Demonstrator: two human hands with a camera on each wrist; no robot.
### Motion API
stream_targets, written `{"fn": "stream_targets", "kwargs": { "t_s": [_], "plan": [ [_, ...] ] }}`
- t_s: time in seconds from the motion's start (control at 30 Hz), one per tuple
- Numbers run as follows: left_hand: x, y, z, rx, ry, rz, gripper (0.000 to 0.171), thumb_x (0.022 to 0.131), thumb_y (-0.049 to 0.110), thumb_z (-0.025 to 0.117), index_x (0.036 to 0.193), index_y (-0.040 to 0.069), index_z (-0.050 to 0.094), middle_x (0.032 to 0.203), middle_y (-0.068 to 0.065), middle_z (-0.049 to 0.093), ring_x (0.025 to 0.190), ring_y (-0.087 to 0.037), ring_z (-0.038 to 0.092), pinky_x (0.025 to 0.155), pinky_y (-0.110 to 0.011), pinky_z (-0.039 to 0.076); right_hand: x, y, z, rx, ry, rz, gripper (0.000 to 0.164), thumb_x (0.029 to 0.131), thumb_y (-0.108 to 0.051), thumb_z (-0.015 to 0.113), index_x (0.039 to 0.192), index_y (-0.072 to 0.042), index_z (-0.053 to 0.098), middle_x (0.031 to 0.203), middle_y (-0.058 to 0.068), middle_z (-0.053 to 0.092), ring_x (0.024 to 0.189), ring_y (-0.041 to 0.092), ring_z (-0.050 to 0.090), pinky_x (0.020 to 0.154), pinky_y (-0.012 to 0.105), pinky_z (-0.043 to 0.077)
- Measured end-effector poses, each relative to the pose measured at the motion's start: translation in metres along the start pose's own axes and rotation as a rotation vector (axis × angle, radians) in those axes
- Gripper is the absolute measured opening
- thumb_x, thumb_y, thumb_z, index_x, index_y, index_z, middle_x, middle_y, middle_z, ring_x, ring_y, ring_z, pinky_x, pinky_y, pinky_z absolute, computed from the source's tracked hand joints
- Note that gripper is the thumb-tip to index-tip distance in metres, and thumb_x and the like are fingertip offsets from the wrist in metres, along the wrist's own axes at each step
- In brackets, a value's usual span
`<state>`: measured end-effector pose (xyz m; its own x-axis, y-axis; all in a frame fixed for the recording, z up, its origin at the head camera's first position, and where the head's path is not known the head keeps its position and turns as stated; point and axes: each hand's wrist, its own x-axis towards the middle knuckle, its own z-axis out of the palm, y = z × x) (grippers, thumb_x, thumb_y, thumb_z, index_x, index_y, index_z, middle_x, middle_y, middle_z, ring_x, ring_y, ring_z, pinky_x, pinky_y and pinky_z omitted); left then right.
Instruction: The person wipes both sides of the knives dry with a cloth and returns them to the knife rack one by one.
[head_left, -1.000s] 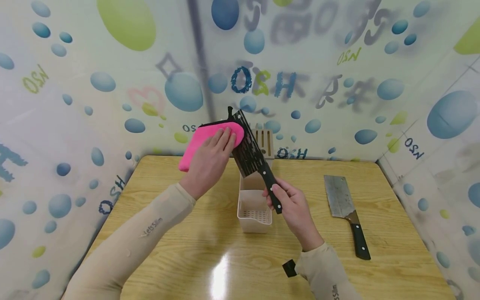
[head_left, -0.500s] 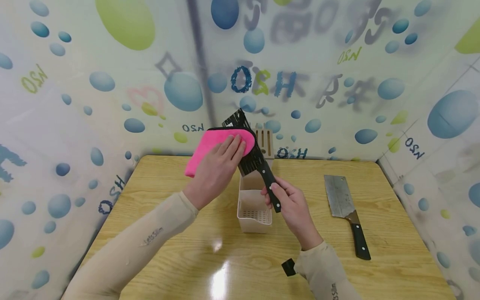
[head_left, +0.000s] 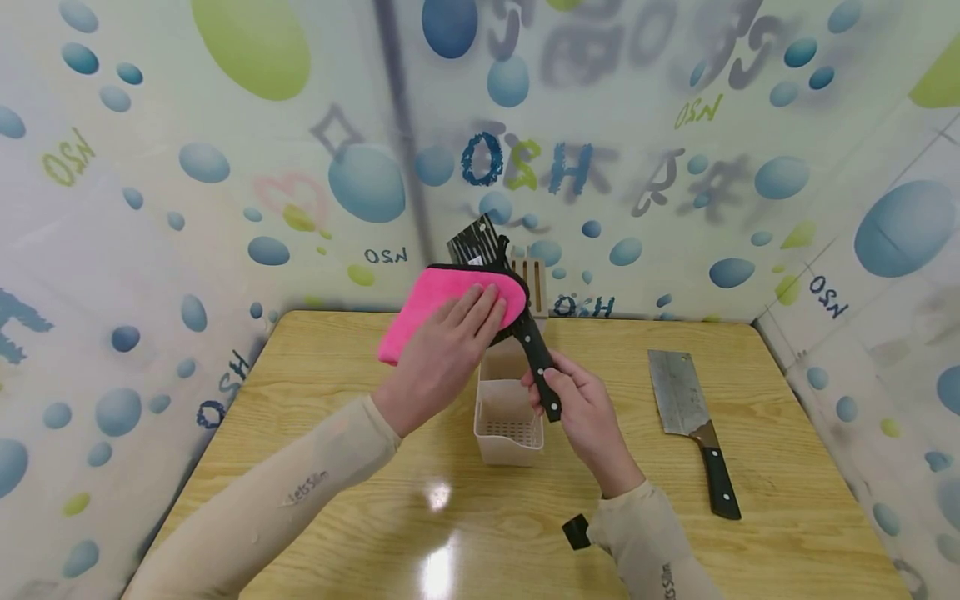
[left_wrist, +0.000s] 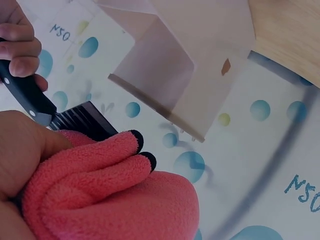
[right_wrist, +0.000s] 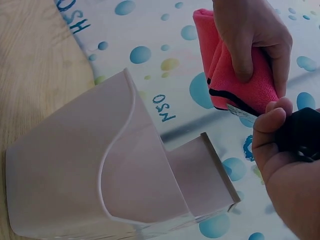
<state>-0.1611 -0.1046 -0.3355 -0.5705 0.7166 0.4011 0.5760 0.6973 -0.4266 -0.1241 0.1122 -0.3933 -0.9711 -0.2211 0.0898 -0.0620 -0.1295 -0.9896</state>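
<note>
My right hand (head_left: 588, 425) grips the black riveted handle of a cleaver (head_left: 474, 240), its dark, streaked-looking blade slanting up and left. Folded over the blade is a pink cloth (head_left: 416, 312) with black edging, which hides much of the metal. My left hand (head_left: 450, 342) pinches this cloth against the blade, fingers lying along one side and thumb on the other, as the right wrist view shows. In the left wrist view, a strip of striped blade (left_wrist: 85, 120) shows between cloth and handle. Both hands are raised over the table.
Behind the hands stands a pale utensil holder (head_left: 510, 450) with a perforated front basket and a slotted back part (head_left: 530, 287). Another cleaver (head_left: 678, 396) lies flat at right on the wooden table (head_left: 337, 533). A patterned wall sheet (head_left: 637, 108) surrounds the table.
My left hand has slid the cloth down and right along the blade toward the handle, uncovering the blade's far end. The right hand holds the cleaver almost still.
</note>
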Motion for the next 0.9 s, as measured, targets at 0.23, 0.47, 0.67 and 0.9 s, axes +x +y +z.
{"fn": "stream_targets", "kwargs": {
  "t_s": [0.23, 0.47, 0.67, 0.9],
  "plan": [
    [-0.002, 0.005, -0.005, 0.004, 0.005, 0.029, 0.061, 0.094, 0.005, 0.071, 0.151, -0.002, 0.049, 0.156, -0.020, 0.049, 0.144, -0.033, 0.048, 0.116, -0.041, 0.045, 0.001, -0.002, 0.001, -0.008, 0.000, -0.003, 0.037, 0.111, -0.013, 0.038, 0.138, 0.007, 0.053, 0.099, 0.011, 0.063, 0.083, 0.017, 0.059, 0.076, 0.025, 0.057],
    [-0.005, 0.008, -0.006, -0.014, 0.015, 0.034, 0.059, 0.095, 0.003, 0.068, 0.151, -0.003, 0.049, 0.155, -0.020, 0.049, 0.144, -0.034, 0.048, 0.115, -0.043, 0.046, 0.002, -0.002, 0.000, -0.022, -0.018, -0.019, 0.036, 0.112, -0.016, 0.041, 0.138, 0.005, 0.053, 0.101, 0.010, 0.063, 0.085, 0.018, 0.059, 0.079, 0.028, 0.059],
    [-0.007, 0.010, -0.009, -0.015, 0.016, 0.038, 0.061, 0.094, 0.002, 0.069, 0.151, -0.003, 0.048, 0.156, -0.020, 0.048, 0.144, -0.034, 0.048, 0.115, -0.043, 0.046, 0.001, -0.003, 0.001, -0.011, -0.032, -0.039, 0.039, 0.112, -0.016, 0.043, 0.143, 0.006, 0.050, 0.106, 0.012, 0.064, 0.086, 0.015, 0.061, 0.081, 0.026, 0.059],
    [-0.008, 0.014, -0.013, -0.004, 0.025, 0.055, 0.064, 0.093, 0.004, 0.073, 0.152, -0.002, 0.048, 0.157, -0.019, 0.047, 0.144, -0.034, 0.048, 0.114, -0.042, 0.046, 0.002, -0.005, 0.001, -0.007, -0.020, -0.044, 0.039, 0.113, -0.018, 0.043, 0.144, 0.004, 0.049, 0.111, 0.022, 0.061, 0.086, 0.015, 0.061, 0.079, 0.025, 0.059]
  ]
}}
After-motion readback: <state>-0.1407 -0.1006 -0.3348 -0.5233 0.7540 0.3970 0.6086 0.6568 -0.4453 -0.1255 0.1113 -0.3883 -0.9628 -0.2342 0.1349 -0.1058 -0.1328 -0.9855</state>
